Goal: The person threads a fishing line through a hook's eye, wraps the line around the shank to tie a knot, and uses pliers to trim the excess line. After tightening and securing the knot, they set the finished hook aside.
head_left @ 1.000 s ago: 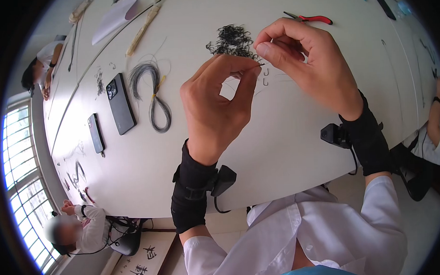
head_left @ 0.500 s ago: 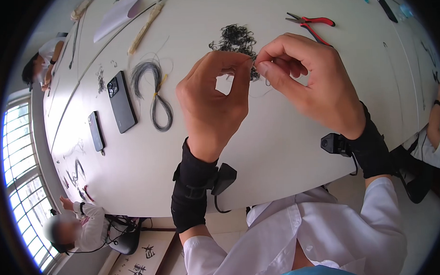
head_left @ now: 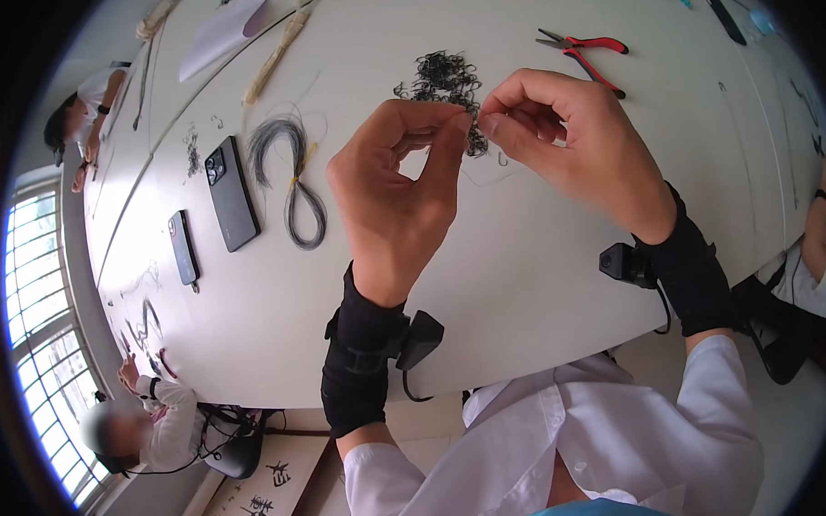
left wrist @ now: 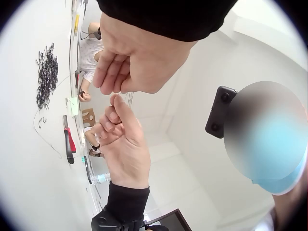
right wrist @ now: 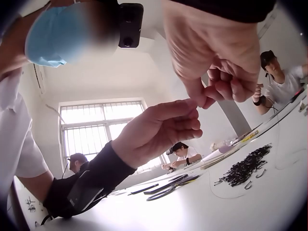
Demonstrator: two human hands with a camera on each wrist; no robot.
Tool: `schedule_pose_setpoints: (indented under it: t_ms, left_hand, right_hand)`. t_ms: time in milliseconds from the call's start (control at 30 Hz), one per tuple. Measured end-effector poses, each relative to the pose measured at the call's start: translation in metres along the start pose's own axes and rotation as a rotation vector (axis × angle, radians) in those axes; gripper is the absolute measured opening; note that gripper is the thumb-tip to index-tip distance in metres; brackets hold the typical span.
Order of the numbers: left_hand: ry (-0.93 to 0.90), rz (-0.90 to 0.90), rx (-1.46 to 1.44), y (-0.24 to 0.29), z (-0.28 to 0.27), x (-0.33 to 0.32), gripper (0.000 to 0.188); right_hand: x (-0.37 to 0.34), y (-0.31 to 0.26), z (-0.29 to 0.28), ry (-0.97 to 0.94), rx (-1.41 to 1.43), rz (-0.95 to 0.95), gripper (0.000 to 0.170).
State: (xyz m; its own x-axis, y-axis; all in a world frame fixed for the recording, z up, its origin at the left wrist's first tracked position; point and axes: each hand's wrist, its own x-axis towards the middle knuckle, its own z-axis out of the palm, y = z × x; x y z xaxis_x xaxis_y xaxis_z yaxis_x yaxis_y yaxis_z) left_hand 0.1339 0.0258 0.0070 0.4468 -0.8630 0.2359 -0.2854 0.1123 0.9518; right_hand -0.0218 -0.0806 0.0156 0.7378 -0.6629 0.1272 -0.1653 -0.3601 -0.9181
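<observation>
My left hand (head_left: pixel 397 190) and right hand (head_left: pixel 591 147) are raised over the table, fingertips nearly meeting in front of a pile of black fish hooks (head_left: pixel 445 75). The left thumb and forefinger pinch a tiny dark hook, now mostly hidden by the fingertips. In the right wrist view, the right hand (right wrist: pixel 216 53) has thumb and forefinger pressed together, right at the left fingertips; I cannot tell exactly what it pinches, perhaps fine line. A pale thread (left wrist: pixel 42 137) curves near the pile in the left wrist view. A loose hook (head_left: pixel 502 159) lies below the right fingertips.
Red-handled pliers (head_left: pixel 597 47) lie open beyond the right hand. Left of the hands are a tied bundle of grey line (head_left: pixel 306 203), a large phone (head_left: pixel 232 196) and a smaller phone (head_left: pixel 182 248). Other people sit around the table (head_left: pixel 488 310).
Both hands drew closer together, and the dark tip that showed past the left fingertips is now covered. The right hand came lower, uncovering the whole pliers.
</observation>
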Motion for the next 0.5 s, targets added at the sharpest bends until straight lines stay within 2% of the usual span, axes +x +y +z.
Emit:
schedule_pose_setpoints:
  t_ms: [67, 200, 300, 333, 500]
  left_hand:
    - [0.05, 0.031, 0.013, -0.005, 0.002, 0.001, 0.009]
    - [-0.048, 0.116, 0.205, -0.006, 0.003, 0.001, 0.007]
    - [-0.143, 0.097, 0.224, 0.003, 0.003, -0.002, 0.006]
    - [-0.15, 0.084, 0.193, 0.004, 0.003, -0.002, 0.006]
    - [-0.098, 0.033, 0.053, 0.002, 0.002, -0.001, 0.008]
  right_hand:
    - [-0.005, -0.007, 0.0, 0.014, -0.075, -0.082, 0.013]
    - [-0.004, -0.011, -0.003, 0.074, -0.184, -0.235, 0.012]
    - [0.001, -0.006, -0.007, 0.048, -0.064, -0.13, 0.013]
    - [0.003, -0.004, -0.009, 0.024, -0.003, -0.016, 0.014]
    - [0.008, 0.012, -0.007, 0.014, 0.114, 0.02, 0.017]
